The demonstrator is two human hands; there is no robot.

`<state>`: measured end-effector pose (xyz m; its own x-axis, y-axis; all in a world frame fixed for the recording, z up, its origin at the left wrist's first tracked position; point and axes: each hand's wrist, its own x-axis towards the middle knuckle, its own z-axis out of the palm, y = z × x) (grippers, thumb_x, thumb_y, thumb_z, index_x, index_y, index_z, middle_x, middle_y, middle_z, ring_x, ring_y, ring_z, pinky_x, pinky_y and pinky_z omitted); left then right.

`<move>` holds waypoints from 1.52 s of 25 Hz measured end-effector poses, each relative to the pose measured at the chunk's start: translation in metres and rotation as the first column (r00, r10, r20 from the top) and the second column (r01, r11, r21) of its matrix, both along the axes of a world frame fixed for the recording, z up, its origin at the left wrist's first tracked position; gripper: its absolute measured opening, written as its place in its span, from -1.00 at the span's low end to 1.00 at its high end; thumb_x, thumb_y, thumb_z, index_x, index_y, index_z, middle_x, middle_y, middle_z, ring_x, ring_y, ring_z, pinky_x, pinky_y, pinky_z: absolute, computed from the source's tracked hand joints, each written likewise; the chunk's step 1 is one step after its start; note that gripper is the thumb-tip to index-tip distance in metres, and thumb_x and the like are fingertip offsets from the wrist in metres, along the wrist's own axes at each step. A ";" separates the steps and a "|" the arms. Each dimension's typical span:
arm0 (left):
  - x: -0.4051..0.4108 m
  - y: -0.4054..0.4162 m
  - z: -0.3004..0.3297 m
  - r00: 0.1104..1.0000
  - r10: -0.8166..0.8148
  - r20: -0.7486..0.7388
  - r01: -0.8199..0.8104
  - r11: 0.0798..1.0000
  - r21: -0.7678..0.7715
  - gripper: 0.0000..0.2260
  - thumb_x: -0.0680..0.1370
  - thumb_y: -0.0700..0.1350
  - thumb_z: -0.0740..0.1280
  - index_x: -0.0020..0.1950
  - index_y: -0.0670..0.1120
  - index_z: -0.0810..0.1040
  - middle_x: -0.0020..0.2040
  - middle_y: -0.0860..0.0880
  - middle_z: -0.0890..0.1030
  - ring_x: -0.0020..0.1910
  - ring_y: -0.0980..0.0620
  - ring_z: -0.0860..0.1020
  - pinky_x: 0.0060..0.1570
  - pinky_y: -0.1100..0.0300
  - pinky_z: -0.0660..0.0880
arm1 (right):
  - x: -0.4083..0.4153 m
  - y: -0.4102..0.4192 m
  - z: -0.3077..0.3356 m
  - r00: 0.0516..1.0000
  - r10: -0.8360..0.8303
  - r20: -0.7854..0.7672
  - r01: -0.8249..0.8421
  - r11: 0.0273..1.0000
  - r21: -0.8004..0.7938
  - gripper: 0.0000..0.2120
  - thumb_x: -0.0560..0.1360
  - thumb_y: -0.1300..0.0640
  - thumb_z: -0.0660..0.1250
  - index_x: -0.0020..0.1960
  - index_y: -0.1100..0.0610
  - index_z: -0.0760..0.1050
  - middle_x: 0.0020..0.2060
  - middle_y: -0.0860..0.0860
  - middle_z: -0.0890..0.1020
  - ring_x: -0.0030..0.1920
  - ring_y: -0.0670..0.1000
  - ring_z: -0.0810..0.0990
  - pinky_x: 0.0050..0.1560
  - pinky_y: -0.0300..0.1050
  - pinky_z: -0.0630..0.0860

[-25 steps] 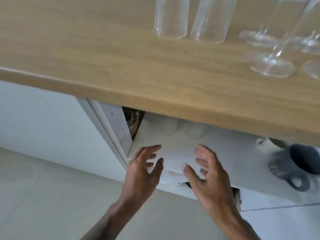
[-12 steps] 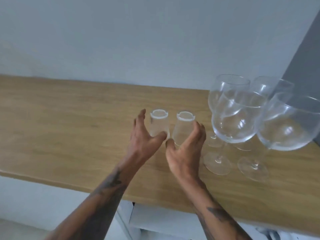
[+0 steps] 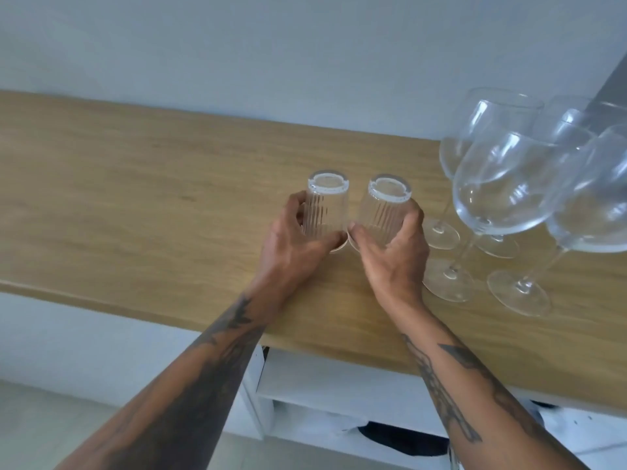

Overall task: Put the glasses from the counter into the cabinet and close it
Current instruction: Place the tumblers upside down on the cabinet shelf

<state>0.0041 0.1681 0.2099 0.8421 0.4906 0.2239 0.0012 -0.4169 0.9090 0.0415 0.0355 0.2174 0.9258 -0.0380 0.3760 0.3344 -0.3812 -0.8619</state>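
Both forearms reaching forward over the wooden bench (image 3: 135, 184), left hand (image 3: 291, 245) grip wrapped around the left ribbed tumbler (image 3: 326, 208), right hand (image 3: 393, 256) grip clamped on the right ribbed tumbler (image 3: 383, 212), both upside down on the bench, wine glasses (image 3: 502, 184) just right

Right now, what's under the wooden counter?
Under the counter an open white cabinet shows a bare shelf and something dark lower down; the forearms and countertop hide the rest.

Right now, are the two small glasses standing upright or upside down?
Upside down. The left tumbler and right tumbler show thick closed bases on top, wider mouths down on the counter.
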 end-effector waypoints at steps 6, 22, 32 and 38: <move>-0.149 -0.044 0.003 0.980 0.049 0.191 -0.062 0.996 0.060 -0.41 0.34 0.02 0.61 0.29 -0.03 0.46 0.09 0.11 0.66 0.08 0.15 0.65 0.05 0.26 0.60 | -0.126 -0.071 0.008 0.959 0.260 0.109 -0.270 0.958 0.092 -0.34 0.41 0.05 0.54 0.38 0.23 0.34 0.16 0.02 0.64 0.14 -0.07 0.65 0.14 -0.25 0.56; -0.082 -0.071 -0.250 0.963 0.117 -0.243 -0.082 0.986 0.147 -0.32 0.29 -0.02 0.62 0.28 -0.11 0.35 0.00 0.07 0.49 -0.07 -0.02 0.51 -0.28 0.35 0.36 | -0.069 -0.083 -0.251 0.903 0.064 -0.425 -0.095 0.994 -0.051 -0.25 0.28 0.01 0.55 0.41 -0.01 0.33 0.29 -0.02 0.55 0.30 0.04 0.50 0.33 0.06 0.46; -0.026 -0.055 -0.302 0.959 0.090 -0.269 -0.071 0.994 0.079 -0.30 0.30 -0.11 0.62 0.32 -0.11 0.33 0.19 -0.08 0.63 0.10 -0.08 0.60 -0.06 0.28 0.45 | -0.016 -0.063 -0.313 0.930 -0.021 -0.367 -0.042 0.986 -0.162 -0.25 0.28 0.06 0.60 0.40 0.13 0.38 0.28 0.11 0.55 0.25 0.16 0.55 0.26 0.10 0.49; -0.091 -0.067 -0.261 0.927 0.120 -0.355 -0.107 0.993 0.056 -0.36 0.46 -0.16 0.51 0.47 -0.01 0.33 0.38 -0.11 0.46 0.32 -0.10 0.49 0.25 0.11 0.48 | -0.083 -0.089 -0.251 0.850 0.062 -0.522 -0.132 0.986 -0.099 -0.28 0.41 0.12 0.52 0.47 0.08 0.25 0.39 0.11 0.44 0.33 0.07 0.49 0.34 0.01 0.44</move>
